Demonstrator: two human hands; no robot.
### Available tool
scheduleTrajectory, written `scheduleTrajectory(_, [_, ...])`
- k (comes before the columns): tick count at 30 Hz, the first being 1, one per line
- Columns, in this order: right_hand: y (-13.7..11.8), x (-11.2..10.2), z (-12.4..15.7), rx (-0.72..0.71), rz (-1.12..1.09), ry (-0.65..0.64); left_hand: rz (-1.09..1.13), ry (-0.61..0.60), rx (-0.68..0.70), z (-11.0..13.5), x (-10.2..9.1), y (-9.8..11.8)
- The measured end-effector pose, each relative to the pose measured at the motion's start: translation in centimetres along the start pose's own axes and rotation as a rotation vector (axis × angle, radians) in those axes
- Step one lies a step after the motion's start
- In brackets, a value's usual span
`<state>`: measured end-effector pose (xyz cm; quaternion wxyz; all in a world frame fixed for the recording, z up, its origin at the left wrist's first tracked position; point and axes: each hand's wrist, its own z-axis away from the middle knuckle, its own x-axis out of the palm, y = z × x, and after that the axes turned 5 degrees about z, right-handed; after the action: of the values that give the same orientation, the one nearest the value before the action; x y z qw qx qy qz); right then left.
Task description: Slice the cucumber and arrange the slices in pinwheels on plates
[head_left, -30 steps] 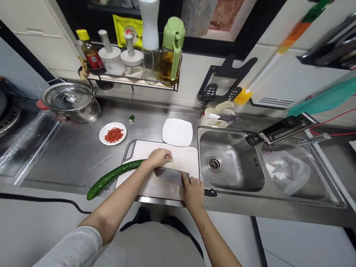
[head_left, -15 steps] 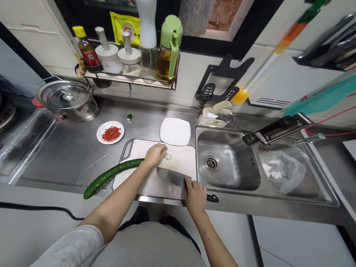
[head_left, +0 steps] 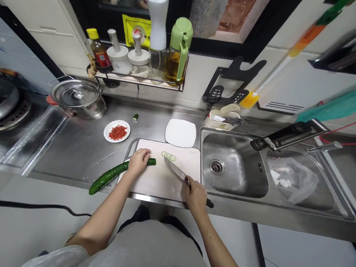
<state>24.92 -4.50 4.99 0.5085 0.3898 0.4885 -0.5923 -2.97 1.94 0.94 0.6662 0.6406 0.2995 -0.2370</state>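
Note:
A long green cucumber point(head_left: 109, 179) lies diagonally, its cut end on the white cutting board point(head_left: 155, 185) and its other end over the steel counter. My left hand point(head_left: 138, 162) curls over it a little behind the cut end, fingers bent together. My right hand point(head_left: 194, 194) grips a kitchen knife point(head_left: 175, 168) with a broad blade and black handle, the blade angled to the upper left. Its tip reaches several thin cucumber slices point(head_left: 168, 155), which lie in an overlapping row near the board's back edge.
Behind the board sit a white square plate point(head_left: 180, 133), a cucumber end piece point(head_left: 135, 117) and a round plate point(head_left: 108, 137) of small red pieces. A steel pot point(head_left: 78, 97) stands at left. The double sink point(head_left: 234, 175) adjoins the board's right side.
My left hand has moved back left along the cucumber, baring its cut end. The knife has swung its tip up towards the slices, which now show as a spread row. The view has shifted slightly.

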Motion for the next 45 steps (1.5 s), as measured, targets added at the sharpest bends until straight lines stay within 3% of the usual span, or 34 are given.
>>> scheduleTrajectory(4, [-0.3, -0.2, -0.4, -0.001, -0.078, -0.027, -0.060, -0.022, 0.011, 0.6, -0.4, -0.7])
scheduleTrajectory(8, [-0.9, -0.2, -0.9, 0.003, -0.091, -0.166, -0.087, -0.084, 0.104, 1.3, -0.8, -0.6])
scheduleTrajectory(14, [-3.9, -1.1, -1.6, -0.036, -0.036, -0.321, -0.118, -0.169, 0.265, 1.8, -0.6, 0.0])
scheduleTrajectory(23, [-8.5, -1.2, -1.6, -0.115, -0.098, -0.359, -0.140, -0.156, 0.314, 1.8, 0.0, -0.8])
scheduleTrajectory(39, [-10.7, -0.8, -1.5, -0.079, -0.112, -0.345, -0.135, -0.150, 0.331, 1.7, -0.1, -1.0])
scheduleTrajectory(42, [-10.5, -0.7, -1.5, -0.071, -0.112, -0.348, -0.137, -0.097, 0.278, 2.9, -0.5, 0.3])
scheduleTrajectory(45, [-9.9, -0.7, -1.5, -0.059, -0.113, -0.348, -0.058, -0.019, 0.175, 6.7, -0.6, 1.7])
